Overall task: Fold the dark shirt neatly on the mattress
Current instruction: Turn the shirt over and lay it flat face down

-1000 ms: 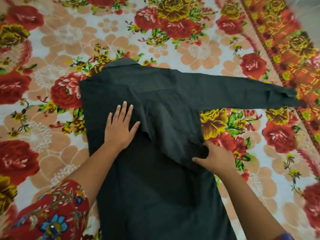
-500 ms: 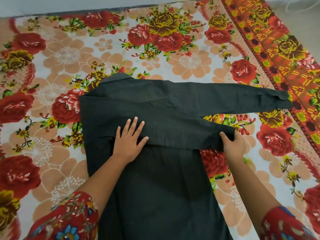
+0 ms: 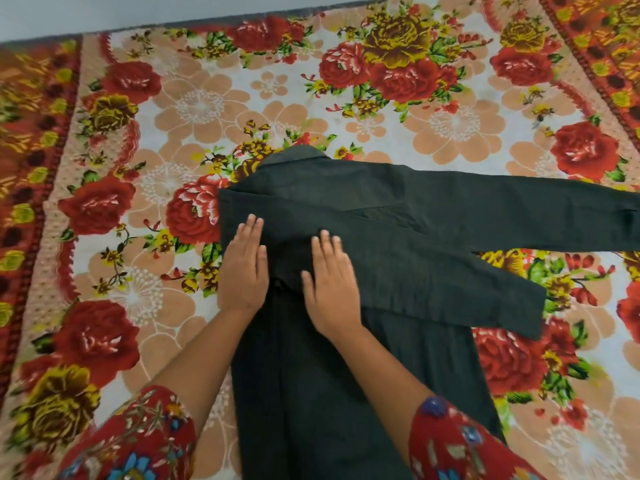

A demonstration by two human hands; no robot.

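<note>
The dark shirt [image 3: 398,258] lies flat on the flowered mattress [image 3: 207,109], collar away from me. Its left sleeve is folded across the body and points right; its cuff end sticks out past the body's right edge. The other sleeve stretches out to the right, past the frame edge. My left hand [image 3: 244,268] lies flat, palm down, on the folded left edge of the shirt. My right hand [image 3: 329,278] lies flat on the folded sleeve beside it. Both hands hold nothing.
The mattress cover has large red, yellow and peach flowers, with an orange-red patterned border on the left [image 3: 24,150] and the far right. A grey wall or floor strip [image 3: 104,12] runs along the mattress's far edge.
My right hand has let go of the folded sleeve's cuff and moved left onto the shirt, beside my left hand. The folded sleeve now lies flat across the body. The view has shifted left.
</note>
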